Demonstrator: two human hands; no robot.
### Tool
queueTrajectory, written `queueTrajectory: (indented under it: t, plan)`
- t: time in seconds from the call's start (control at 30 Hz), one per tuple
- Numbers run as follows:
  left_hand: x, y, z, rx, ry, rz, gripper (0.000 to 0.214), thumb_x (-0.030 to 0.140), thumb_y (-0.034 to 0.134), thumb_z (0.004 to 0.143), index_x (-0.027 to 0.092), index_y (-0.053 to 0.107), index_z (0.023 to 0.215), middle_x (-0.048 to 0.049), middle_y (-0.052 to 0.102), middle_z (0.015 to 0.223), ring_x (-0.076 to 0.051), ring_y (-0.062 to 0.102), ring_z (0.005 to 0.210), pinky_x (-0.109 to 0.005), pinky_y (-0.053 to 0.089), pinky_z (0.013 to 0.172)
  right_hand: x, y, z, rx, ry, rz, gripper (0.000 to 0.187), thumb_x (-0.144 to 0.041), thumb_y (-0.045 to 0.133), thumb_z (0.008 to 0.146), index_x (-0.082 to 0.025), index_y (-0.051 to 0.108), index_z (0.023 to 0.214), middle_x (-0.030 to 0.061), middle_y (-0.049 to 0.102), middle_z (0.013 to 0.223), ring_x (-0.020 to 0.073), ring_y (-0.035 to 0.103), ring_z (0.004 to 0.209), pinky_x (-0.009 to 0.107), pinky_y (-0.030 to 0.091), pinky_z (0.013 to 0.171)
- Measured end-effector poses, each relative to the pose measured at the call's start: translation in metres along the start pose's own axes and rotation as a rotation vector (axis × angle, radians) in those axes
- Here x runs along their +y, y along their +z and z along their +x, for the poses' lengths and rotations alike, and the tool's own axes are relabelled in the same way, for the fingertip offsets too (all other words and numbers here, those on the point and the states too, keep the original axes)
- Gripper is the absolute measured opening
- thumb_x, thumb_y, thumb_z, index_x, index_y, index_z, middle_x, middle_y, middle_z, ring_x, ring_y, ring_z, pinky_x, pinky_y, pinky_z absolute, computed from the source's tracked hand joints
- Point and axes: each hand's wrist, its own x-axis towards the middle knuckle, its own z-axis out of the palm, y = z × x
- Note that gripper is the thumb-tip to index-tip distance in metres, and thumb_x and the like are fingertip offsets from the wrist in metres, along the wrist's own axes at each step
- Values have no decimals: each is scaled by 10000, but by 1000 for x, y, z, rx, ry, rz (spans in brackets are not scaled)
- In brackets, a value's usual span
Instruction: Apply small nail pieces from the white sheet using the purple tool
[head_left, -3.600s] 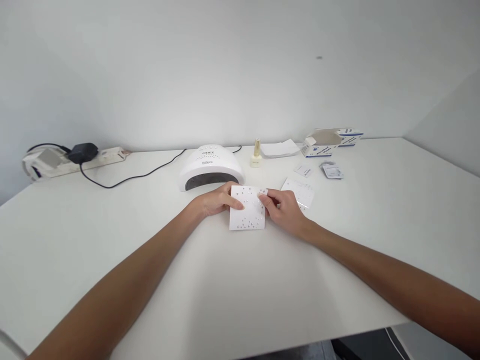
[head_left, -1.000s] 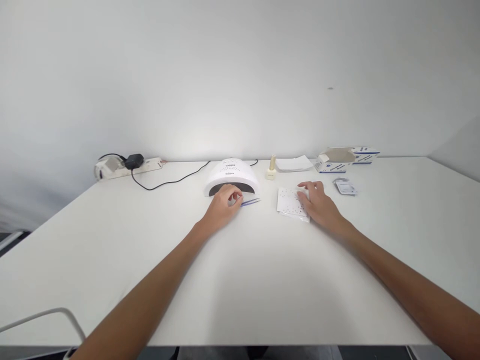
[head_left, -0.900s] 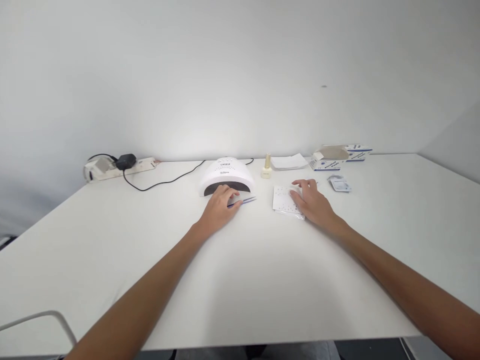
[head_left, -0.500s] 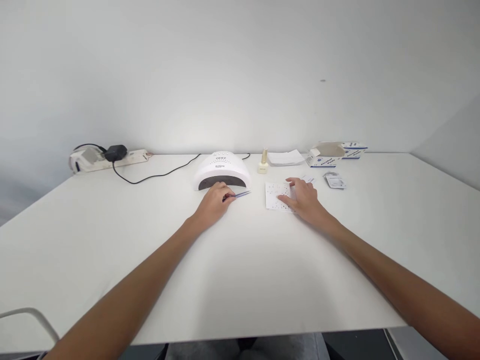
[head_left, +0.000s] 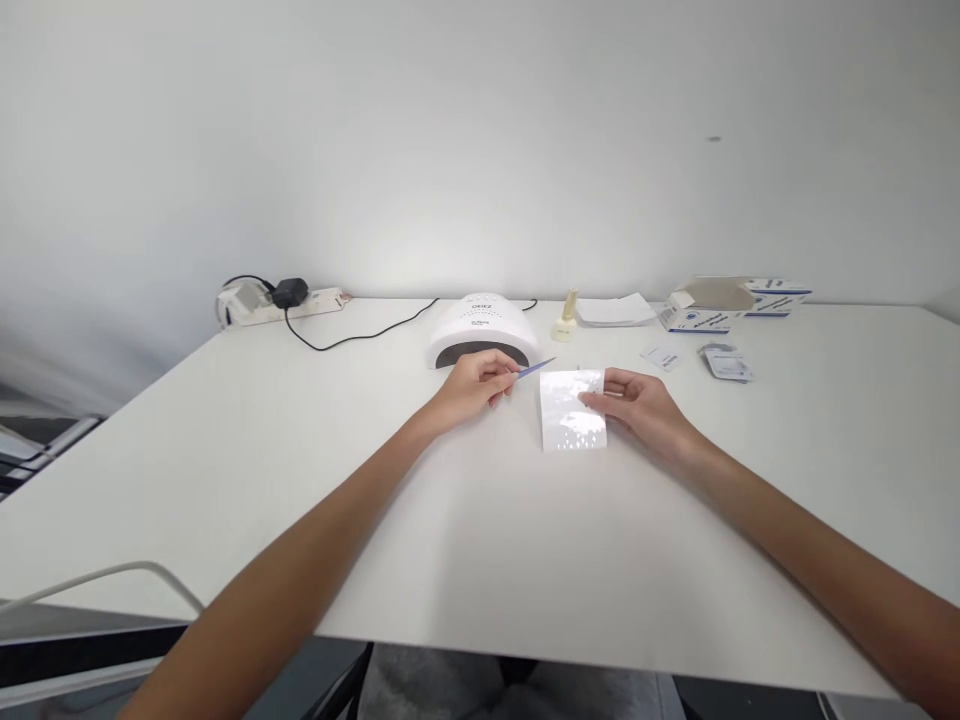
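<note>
My left hand (head_left: 474, 388) is closed around slim blue tweezers (head_left: 535, 367), whose tips point right and slightly up. Just behind that hand stands a white nail lamp (head_left: 482, 328) with a dark arched opening. My right hand (head_left: 651, 410) pinches a small white glossy sheet (head_left: 562, 412) by its right side, thumb on top and fingers behind. Glare covers much of the sheet; small shiny diamond-like marks, perhaps nail stickers, show along its lower edge. The tweezer tips are close to the sheet's upper left corner, apparently not touching it.
Behind the sheet are a nail polish bottle (head_left: 565, 318) and folded white paper (head_left: 615, 310). An opened alcohol pad box (head_left: 701, 312), a white packet (head_left: 660, 357) and small sachets (head_left: 726, 362) lie right. A power strip (head_left: 259, 308) with a black adapter (head_left: 289, 292) sits at the back left.
My right hand has gone from resting on the sheet to gripping and raising it, tilted so it catches the light. The tweezers now angle more upward. The whole view has shifted.
</note>
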Motion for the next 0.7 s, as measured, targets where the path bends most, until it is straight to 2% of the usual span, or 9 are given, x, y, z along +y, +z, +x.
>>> queueTrajectory:
  t: [0.03,0.2,0.4,0.57,0.7]
  plan:
    - [3,-1,-1,-31,-27,-17,258,383,553,860,172,614,996,-16,597,751,-109,505,592,-265,418,588,1,3,-2,-31,25,30,399,-442,787,699,-180,683,981,111,710,1003,256,680,874,391,544,769]
    - [15,1,-5,4,-73,19,309,454,613,803,183,667,944,-17,593,804,-112,525,650,-243,404,579,6,9,-5,-87,87,108,378,-395,752,756,-173,691,1056,92,730,915,218,681,776,353,542,709]
    - [24,8,-7,-31,-102,44,285,458,614,801,179,654,837,18,499,632,-91,416,543,-237,330,513,3,11,-7,-97,89,144,395,-412,739,770,-172,700,1081,91,738,924,223,686,811,351,531,746]
    - [23,7,-8,-85,-135,-3,270,433,633,793,180,576,716,34,408,592,-69,332,490,-233,243,469,3,13,-9,-135,72,129,400,-434,729,785,-184,702,1096,94,739,962,227,688,860,376,528,808]
    - [20,5,-8,-81,-172,-38,265,425,642,794,189,552,717,49,343,549,-66,298,463,-237,215,456,2,13,-9,-164,43,97,401,-461,727,779,-175,722,1061,104,736,984,236,682,889,387,524,820]
